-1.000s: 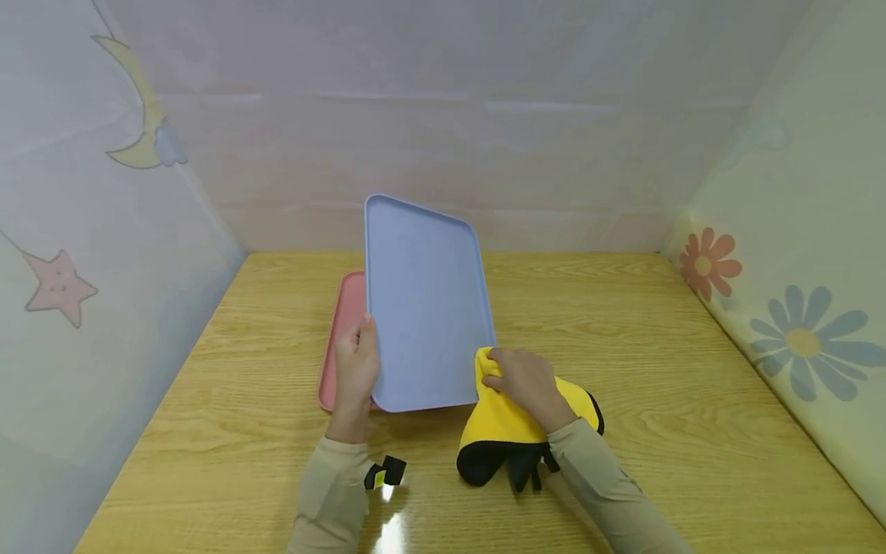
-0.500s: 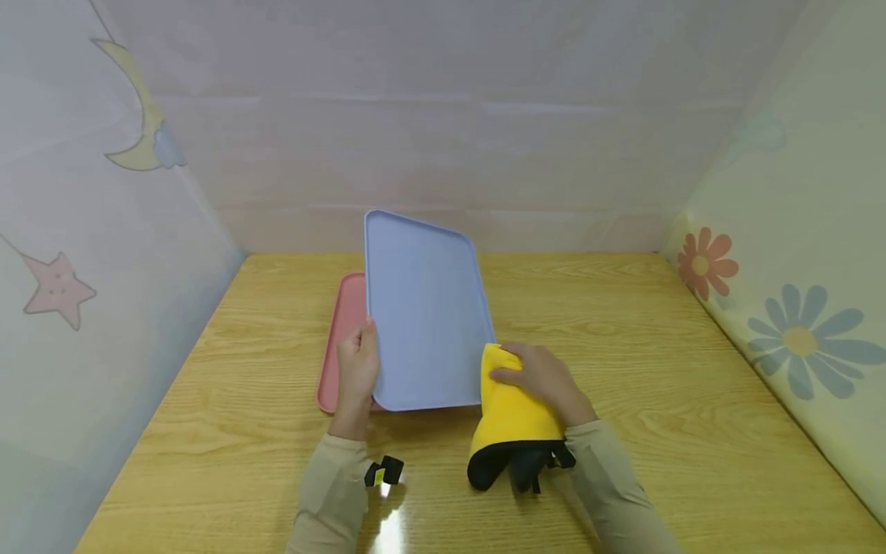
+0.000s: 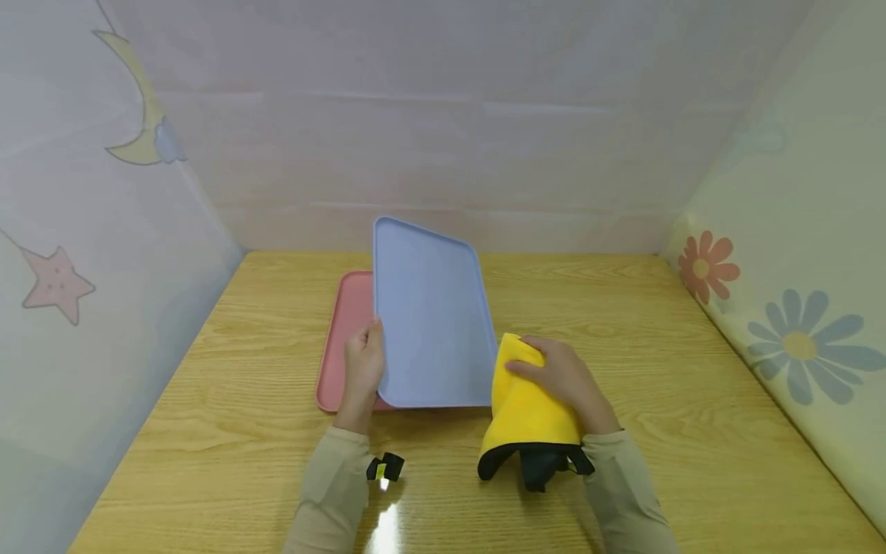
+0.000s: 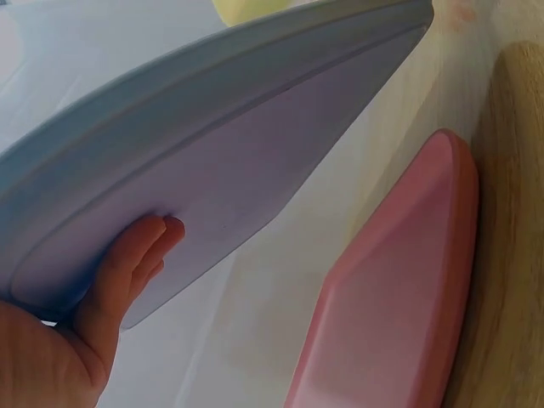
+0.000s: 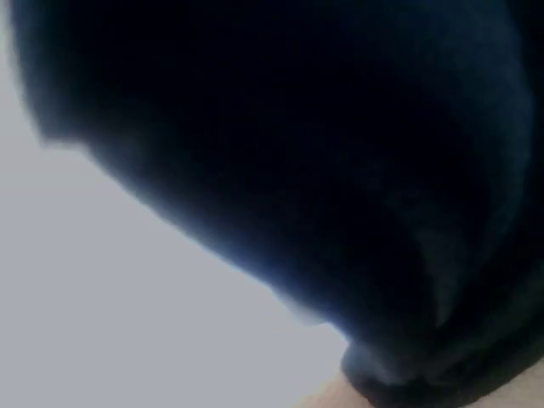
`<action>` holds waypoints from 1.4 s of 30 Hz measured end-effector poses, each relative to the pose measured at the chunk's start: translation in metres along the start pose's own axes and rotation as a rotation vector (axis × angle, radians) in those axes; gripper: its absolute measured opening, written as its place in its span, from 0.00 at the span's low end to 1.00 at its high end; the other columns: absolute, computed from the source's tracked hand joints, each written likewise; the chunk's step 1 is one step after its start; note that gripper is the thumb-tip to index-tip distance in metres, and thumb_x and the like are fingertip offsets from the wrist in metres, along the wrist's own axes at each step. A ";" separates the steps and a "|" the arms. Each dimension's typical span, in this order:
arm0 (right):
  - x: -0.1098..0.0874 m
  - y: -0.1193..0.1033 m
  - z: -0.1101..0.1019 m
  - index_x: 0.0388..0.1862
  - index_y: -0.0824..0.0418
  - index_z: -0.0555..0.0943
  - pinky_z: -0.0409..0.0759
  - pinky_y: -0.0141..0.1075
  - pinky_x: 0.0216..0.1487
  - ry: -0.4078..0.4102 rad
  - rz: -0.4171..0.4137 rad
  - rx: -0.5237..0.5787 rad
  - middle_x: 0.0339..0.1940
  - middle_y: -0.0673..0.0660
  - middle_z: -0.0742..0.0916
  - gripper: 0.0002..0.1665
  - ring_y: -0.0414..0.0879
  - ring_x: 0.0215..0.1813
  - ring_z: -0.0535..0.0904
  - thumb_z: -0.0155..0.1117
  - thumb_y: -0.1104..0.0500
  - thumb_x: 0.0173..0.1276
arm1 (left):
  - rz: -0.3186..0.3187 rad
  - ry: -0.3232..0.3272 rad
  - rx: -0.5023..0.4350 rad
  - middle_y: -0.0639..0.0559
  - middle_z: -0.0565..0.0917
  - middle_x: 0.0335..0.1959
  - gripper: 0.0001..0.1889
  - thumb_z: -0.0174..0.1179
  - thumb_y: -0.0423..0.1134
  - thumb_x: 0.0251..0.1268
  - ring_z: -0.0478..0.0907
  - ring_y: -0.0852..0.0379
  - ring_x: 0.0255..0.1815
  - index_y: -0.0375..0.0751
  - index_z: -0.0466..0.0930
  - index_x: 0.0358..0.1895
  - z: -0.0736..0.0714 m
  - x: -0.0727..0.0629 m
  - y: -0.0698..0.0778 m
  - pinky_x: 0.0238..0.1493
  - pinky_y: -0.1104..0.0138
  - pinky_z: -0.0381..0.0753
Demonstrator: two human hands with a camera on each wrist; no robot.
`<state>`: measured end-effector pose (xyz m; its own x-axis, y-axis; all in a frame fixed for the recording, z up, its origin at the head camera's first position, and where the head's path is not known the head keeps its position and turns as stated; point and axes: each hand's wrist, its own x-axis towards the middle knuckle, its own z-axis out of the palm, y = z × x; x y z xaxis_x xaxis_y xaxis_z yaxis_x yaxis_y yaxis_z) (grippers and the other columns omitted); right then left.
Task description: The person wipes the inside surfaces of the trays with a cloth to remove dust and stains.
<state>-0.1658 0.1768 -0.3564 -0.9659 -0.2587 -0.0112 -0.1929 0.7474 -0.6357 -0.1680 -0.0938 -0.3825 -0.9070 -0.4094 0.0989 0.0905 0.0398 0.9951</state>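
Note:
My left hand (image 3: 364, 362) grips a light blue tray (image 3: 436, 323) by its left edge, with the thumb over the rim. In the left wrist view the fingers (image 4: 127, 268) lie against the underside. The tray is tilted up, its far end raised. At its lower right corner my right hand (image 3: 564, 377) holds a yellow cloth (image 3: 529, 419) with a black border, thumb on the yellow side. The cloth hangs down from the hand and hides that corner. Its dark back (image 5: 255, 127) fills most of the right wrist view, blurred.
A pink tray (image 3: 342, 338) lies on the wooden table (image 3: 228, 400), partly covered by the blue one in the head view. Pale printed walls enclose the table at the back (image 3: 443, 154) and both sides. A small black wrist device (image 3: 384, 467) juts from the left sleeve.
The cloth and right hand have moved right, off the blue tray's face to its lower right corner. The tray's top edge has dropped, and the tray has shifted slightly right.

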 end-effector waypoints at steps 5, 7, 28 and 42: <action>-0.004 0.000 -0.003 0.53 0.64 0.74 0.71 0.36 0.28 0.001 -0.008 0.008 0.32 0.55 0.79 0.30 0.44 0.26 0.72 0.61 0.45 0.59 | -0.026 -0.023 -0.005 0.50 0.72 0.15 0.21 0.44 0.40 0.69 0.68 0.61 0.15 0.23 0.77 0.27 0.005 0.002 -0.004 0.18 0.70 0.69; -0.005 0.000 -0.004 0.53 0.64 0.74 0.71 0.36 0.28 0.001 -0.009 0.015 0.32 0.55 0.79 0.30 0.44 0.26 0.72 0.61 0.45 0.59 | -0.039 -0.034 -0.006 0.51 0.72 0.14 0.22 0.44 0.40 0.69 0.68 0.61 0.15 0.24 0.76 0.26 0.008 0.003 -0.005 0.18 0.70 0.69; -0.012 0.003 0.000 0.52 0.64 0.74 0.72 0.37 0.26 -0.004 -0.012 0.115 0.27 0.54 0.78 0.28 0.44 0.23 0.73 0.62 0.48 0.58 | -0.145 -0.088 -0.071 0.51 0.72 0.15 0.20 0.44 0.39 0.67 0.68 0.61 0.16 0.28 0.75 0.22 0.033 0.006 -0.019 0.18 0.70 0.70; -0.012 0.004 0.003 0.55 0.66 0.73 0.72 0.37 0.26 -0.009 -0.015 0.123 0.28 0.55 0.79 0.30 0.43 0.23 0.73 0.62 0.48 0.59 | -0.122 -0.106 -0.078 0.53 0.70 0.12 0.20 0.43 0.37 0.66 0.66 0.61 0.14 0.31 0.72 0.17 0.054 0.001 -0.027 0.16 0.70 0.67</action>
<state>-0.1544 0.1814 -0.3609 -0.9612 -0.2758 -0.0076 -0.1846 0.6631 -0.7254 -0.1938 -0.0459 -0.4097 -0.9510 -0.3085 -0.0186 0.0054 -0.0769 0.9970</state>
